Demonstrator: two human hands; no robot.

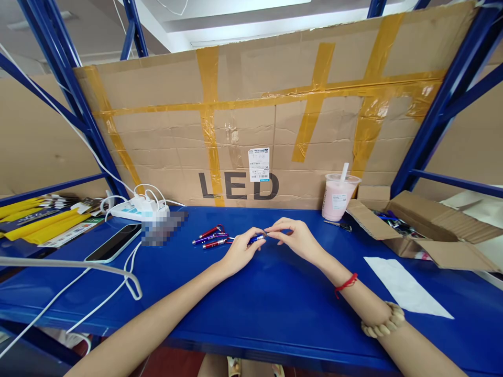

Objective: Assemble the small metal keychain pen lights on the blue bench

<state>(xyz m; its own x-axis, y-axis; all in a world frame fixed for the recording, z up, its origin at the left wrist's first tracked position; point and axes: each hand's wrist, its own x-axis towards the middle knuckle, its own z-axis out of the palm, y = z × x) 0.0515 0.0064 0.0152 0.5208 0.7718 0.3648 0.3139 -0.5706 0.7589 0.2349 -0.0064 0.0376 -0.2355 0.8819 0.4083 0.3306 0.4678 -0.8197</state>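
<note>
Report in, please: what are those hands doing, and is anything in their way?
Left hand holding blue pen-like piece. Right hand fingering its end, exact contact unclear. Red and purple pieces close by left hand, none between hands.

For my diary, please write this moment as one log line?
left hand: holds blue pen-like tube; right hand: at its end; nearby: purple tube, red tubes

LED on cardboard point(255, 128)

Beyond the fingers point(283, 225), black letters point(236, 185) are spelling "LED" on the cardboard. A white label point(259, 164) there and a cup label point(340, 201) right of the fingers are bearing print too small to read.
</note>
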